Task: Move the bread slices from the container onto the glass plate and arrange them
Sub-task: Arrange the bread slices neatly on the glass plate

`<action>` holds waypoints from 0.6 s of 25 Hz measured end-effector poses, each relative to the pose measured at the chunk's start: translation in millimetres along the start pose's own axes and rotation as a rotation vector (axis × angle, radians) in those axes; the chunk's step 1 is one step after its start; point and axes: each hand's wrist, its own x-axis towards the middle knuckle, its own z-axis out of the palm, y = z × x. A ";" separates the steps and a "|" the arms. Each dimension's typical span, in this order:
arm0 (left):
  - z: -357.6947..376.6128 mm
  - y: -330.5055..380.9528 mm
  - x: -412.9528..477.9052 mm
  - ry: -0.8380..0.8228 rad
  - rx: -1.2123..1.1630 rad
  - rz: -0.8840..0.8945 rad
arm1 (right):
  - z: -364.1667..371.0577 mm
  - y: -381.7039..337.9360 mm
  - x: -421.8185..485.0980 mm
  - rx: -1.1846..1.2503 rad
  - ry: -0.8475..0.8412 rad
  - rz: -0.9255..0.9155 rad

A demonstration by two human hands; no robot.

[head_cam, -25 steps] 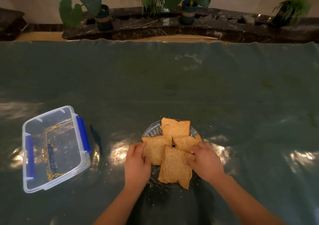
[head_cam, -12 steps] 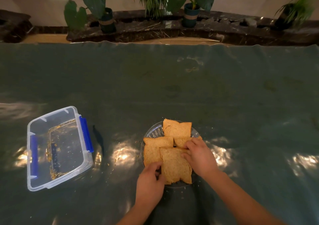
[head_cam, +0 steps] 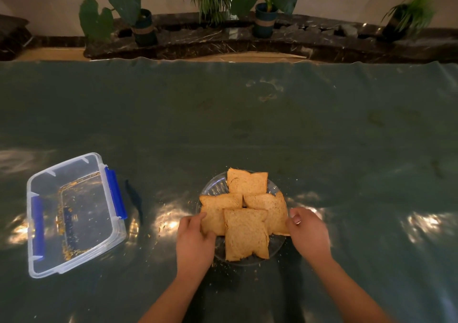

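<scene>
1. Left hand: bare, at the near-left edge of the plate, thumb and curled fingers touching the left bread slice. Whether it pinches the slice or only steadies it cannot be told. Half a second ago this hand sat lower, at the front slice's near-left corner; it has shifted up and to the left.
2. Right hand: bare, fingers loosely curled, fingertips at the outer edge of the right bread slice. A firm grip cannot be confirmed. Half a second ago it lay over the middle of the slices; it has withdrawn to the right rim.
3. Front bread slice: brown, roughly square, now uncovered and lying on top, overlapping the left and right slices.
4. Rear bread slice: brown, at the far side of the plate, position unchanged.
5. Round clear glass plate: holds all four slices in a cross-like overlap; crumbs scattered around it.
6. Clear plastic rectangular container with blue clips: well to the left, holding only crumbs.
7. Dark green glossy table covering: bears everything.
8. Assessment: transfer appears complete; with both hands moved to the outer slices, only final squaring of the arrangement seems left.
</scene>
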 end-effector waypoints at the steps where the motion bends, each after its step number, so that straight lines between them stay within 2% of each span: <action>1: 0.2 0.4 3.6 -0.009 -0.005 -0.017 | 2.5 0.0 -2.9 -0.008 -0.029 0.008; 7: -2.8 0.8 16.2 -0.010 -0.173 -0.140 | 6.8 -4.2 -1.1 -0.029 -0.010 0.014; 15: -2.7 -1.5 15.3 0.014 -0.269 -0.147 | 9.0 -1.6 0.3 -0.022 -0.015 0.011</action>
